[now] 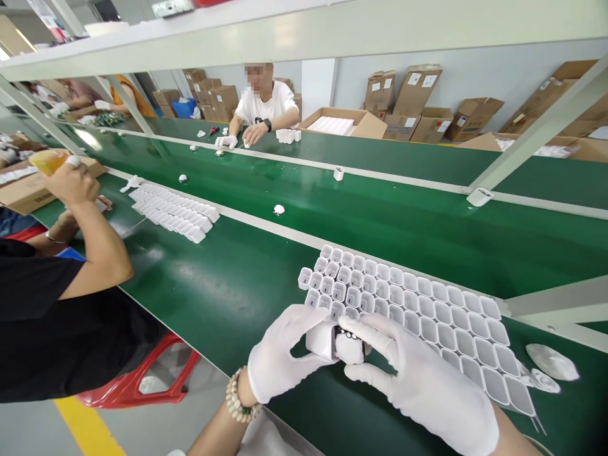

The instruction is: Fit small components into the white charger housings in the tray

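Observation:
My left hand [285,354], in a white glove, grips a white plastic housing [321,341] lying on its side, its mouth turned to the right. In my gloved right hand [384,354] is a white part with a black edge [350,348], held between thumb and fingers at the mouth of the housing. Whether the part sits partly inside cannot be made out. Just beyond both hands stand several rows of similar white housings [441,313], open side up; the left ones have a small dark mark inside.
A green conveyor belt [247,190] runs past the green bench [228,278], carrying small white parts [278,209]. A co-worker in black [61,297] sits at left beside more white housings [173,212]. Another person [266,104] works opposite. A shelf post [546,126] rises at right, near a plastic bag [552,362].

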`<state>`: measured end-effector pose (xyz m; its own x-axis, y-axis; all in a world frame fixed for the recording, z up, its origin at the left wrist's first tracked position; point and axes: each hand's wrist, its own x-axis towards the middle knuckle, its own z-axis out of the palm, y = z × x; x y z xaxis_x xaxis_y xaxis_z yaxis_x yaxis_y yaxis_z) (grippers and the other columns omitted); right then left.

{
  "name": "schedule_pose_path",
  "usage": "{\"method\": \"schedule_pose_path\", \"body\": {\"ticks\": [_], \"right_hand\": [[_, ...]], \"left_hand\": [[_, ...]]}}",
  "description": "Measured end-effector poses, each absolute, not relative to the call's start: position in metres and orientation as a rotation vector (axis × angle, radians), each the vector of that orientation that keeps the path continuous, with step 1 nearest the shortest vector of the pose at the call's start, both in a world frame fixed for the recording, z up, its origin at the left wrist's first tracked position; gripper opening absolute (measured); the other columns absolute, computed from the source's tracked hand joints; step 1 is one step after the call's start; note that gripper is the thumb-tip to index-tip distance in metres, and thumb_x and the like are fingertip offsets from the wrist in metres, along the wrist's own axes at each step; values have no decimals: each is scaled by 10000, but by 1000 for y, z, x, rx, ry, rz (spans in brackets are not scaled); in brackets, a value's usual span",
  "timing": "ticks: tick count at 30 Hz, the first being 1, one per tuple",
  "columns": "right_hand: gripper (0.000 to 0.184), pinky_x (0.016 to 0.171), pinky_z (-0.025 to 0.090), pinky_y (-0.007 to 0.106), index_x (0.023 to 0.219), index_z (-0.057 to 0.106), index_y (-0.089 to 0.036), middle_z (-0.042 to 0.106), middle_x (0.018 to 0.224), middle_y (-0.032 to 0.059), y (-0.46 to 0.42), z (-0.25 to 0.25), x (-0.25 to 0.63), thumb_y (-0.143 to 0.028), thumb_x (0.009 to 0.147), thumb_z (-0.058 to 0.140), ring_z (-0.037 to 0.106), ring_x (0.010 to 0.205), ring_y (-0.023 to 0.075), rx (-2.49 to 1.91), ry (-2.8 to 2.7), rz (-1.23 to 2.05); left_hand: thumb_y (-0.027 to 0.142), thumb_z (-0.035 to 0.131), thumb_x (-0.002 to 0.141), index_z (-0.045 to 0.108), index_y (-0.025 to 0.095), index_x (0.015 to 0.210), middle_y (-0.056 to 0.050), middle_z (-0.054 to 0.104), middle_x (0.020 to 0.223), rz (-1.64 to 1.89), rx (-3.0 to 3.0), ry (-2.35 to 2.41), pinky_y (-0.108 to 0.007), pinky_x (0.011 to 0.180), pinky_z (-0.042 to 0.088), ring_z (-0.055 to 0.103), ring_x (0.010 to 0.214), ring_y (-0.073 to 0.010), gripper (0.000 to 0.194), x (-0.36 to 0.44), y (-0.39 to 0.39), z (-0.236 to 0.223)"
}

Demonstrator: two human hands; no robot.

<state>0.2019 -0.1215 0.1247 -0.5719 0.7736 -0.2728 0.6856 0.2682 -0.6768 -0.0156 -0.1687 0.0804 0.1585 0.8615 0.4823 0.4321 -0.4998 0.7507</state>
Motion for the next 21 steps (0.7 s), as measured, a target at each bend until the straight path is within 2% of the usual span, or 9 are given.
{"method": "schedule_pose_path", "body": {"ticks": [5, 9, 11, 13, 15, 18, 21], "right_hand": [[437, 861, 597, 458, 1248, 663, -340, 687, 1205, 47, -121, 127, 197, -413, 818, 673, 661, 1078, 318, -1381, -2411, 1146], [651, 914, 566, 492, 1338, 582, -360, 679, 1230, 26, -121, 121, 192, -376, 716, 774, 649, 1098, 318, -1427, -2327, 1074], [653, 913, 559, 497, 1279, 619, -327, 696, 1188, 40, -122, 116, 191, -419, 664, 819, 655, 1078, 328, -1386, -2266, 930], [467, 821, 585, 463, 1114, 688, -290, 723, 1062, 54, -125, 113, 190, -491, 706, 792, 684, 956, 311, -1276, -2268, 783], [331, 705, 588, 415, 985, 703, -271, 719, 919, 53, -127, 113, 189, -547, 803, 699, 682, 805, 272, -1168, -2329, 681], [351, 616, 558, 370, 922, 696, -257, 670, 790, 49, -131, 114, 185, -586, 883, 582, 635, 677, 229, -1101, -2433, 615], [387, 596, 543, 363, 855, 682, -243, 664, 816, 69, -135, 113, 181, -591, 912, 523, 624, 686, 229, -1085, -2482, 600]], "left_hand": [[231, 732, 851, 490, 278, 1362, -98, 652, 1193, 1263, 1997, 1240, -422, 906, 588, 654, 1078, -256, 567, -15, -170, 81], [230, 738, 847, 509, 277, 1343, -95, 650, 1200, 1259, 1962, 1241, -419, 909, 589, 654, 1077, -253, 549, -14, -172, 80], [238, 749, 838, 533, 272, 1317, -89, 656, 1185, 1282, 1915, 1277, -414, 908, 588, 658, 1062, -251, 526, -13, -172, 80], [256, 760, 831, 549, 262, 1300, -87, 659, 1170, 1312, 1853, 1305, -400, 892, 591, 668, 1032, -246, 514, -11, -173, 79], [264, 761, 831, 544, 256, 1308, -91, 659, 1159, 1354, 1798, 1306, -385, 866, 596, 673, 1008, -242, 524, -9, -173, 78], [254, 766, 825, 538, 265, 1318, -83, 660, 1134, 1414, 1770, 1301, -376, 850, 597, 673, 985, -234, 543, -6, -173, 75], [252, 766, 821, 556, 262, 1289, -83, 654, 1132, 1442, 1767, 1321, -374, 848, 597, 669, 977, -231, 513, -3, -173, 73]]}}
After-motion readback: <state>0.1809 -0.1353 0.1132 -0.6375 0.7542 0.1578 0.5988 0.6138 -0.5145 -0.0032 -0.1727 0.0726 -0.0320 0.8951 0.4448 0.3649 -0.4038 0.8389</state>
